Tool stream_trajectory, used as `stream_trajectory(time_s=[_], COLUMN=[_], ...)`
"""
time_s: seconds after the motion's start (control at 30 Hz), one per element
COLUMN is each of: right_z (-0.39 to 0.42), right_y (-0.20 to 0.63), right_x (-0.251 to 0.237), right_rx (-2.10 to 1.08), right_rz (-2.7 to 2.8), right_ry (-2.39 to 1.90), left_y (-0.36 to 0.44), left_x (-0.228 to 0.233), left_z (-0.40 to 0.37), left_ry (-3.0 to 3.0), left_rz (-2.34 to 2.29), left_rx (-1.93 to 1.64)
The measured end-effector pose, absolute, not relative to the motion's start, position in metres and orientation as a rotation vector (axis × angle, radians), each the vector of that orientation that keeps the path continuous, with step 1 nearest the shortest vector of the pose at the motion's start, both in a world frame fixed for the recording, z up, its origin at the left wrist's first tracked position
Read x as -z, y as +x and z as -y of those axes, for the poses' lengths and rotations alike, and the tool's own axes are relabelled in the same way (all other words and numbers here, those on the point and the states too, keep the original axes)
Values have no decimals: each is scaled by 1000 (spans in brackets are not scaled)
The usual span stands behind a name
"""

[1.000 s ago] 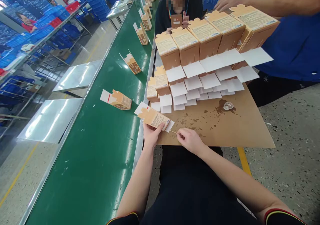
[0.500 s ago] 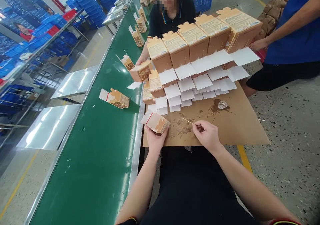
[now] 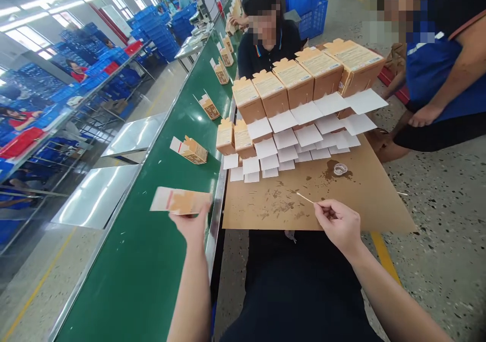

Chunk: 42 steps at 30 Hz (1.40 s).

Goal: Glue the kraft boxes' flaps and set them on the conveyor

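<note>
My left hand (image 3: 193,224) grips a small carton (image 3: 190,201) over the green belt (image 3: 159,261); its white flap with a red strip points left, and it is slightly blurred. Over the brown cardboard sheet (image 3: 258,215), my right hand (image 3: 339,224) pinches a cotton swab (image 3: 305,198), its tip pointing left. A small clear dish (image 3: 340,169) stands on the sheet amid a dark wet patch. Wet streaks mark the cardboard left of the swab. Behind these, stacked cartons (image 3: 292,79) lie with white flaps (image 3: 283,123) hanging toward me.
Upright on the belt is another open carton (image 3: 195,151), with several more farther up. A co-worker (image 3: 269,38) sits behind the stack; another person in blue (image 3: 440,79) is at the right. Metal plates (image 3: 94,195) flank the belt's left side. Blue crates (image 3: 311,13) stand behind.
My left hand has carried its carton left, from the cardboard edge to over the belt. My right hand still holds the swab. The seated co-worker's hand and carton beside the stack are gone from view.
</note>
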State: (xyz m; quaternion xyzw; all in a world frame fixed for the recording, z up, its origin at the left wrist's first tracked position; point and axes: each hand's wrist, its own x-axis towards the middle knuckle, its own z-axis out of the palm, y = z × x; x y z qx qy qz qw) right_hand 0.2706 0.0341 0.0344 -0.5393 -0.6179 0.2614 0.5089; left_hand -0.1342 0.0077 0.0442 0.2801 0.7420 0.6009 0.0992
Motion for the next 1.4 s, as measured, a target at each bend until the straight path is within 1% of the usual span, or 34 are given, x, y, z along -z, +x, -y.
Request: stream_trajectory(time_s=[0.07,0.13,0.2,0.27,0.3,0.4,0.5,0.57,0.63,0.7,0.8,0.87,0.93,1.0,1.07,1.17,1.27,1.4], right_z=[-38,-44,-49,-49,-48,-36,-25,-23,-25,-27,-26,-21,-15,-10,-9,-10,-8,-2], right_y=[271,270,271,279,286,314,335,338,334,326,318,318,321,326,331,335,332,315], right_x=[-36,-37,-37,-35,-34,-31,-33,-39,-46,-52,-54,-53,-51,-50,-50,-53,-55,-54], right_rx=[-638,-643,-631,-606,-590,-538,-520,-529,-538,-543,-530,-498,-471,-463,-459,-453,-480,-606], right_rz=[1496,1500,1493,1471,1454,1366,1283,1268,1280,1295,1289,1269,1247,1229,1218,1205,1207,1271], right_ry=[-1284,-1262,-1265,-1301,-1328,-1425,-1508,-1517,-1496,-1463,-1425,-1423,-1444,-1471,-1479,-1468,-1449,-1402], left_y=[-176,-204,-216,-212,-205,-177,-154,-147,-147,-149,-148,-143,-135,-128,-125,-129,-133,-112], left_x=[-50,-51,-46,-38,-33,-22,-27,-42,-64,-87,-110,-115,-113,-109,-107,-109,-109,-93], left_z=[-12,-19,-22,-16,-9,16,13,-19,-71,-131,-204,-231,-242,-242,-235,-211,-165,-82], left_ry=[772,683,614,597,597,695,1029,1167,1180,1139,1060,1025,1000,984,978,914,842,828], left_rz=[-2236,-2313,-2364,-2405,-2440,-2543,-2339,-2124,-2008,-2009,-2119,-2161,-2156,-2141,-2136,-2015,-1708,-1409], left_rx=[-1828,-1747,-1629,-1587,-1620,-1873,-2015,-2014,-1979,-1816,-1391,-1144,-1004,-968,-1008,-1254,-1505,-1506])
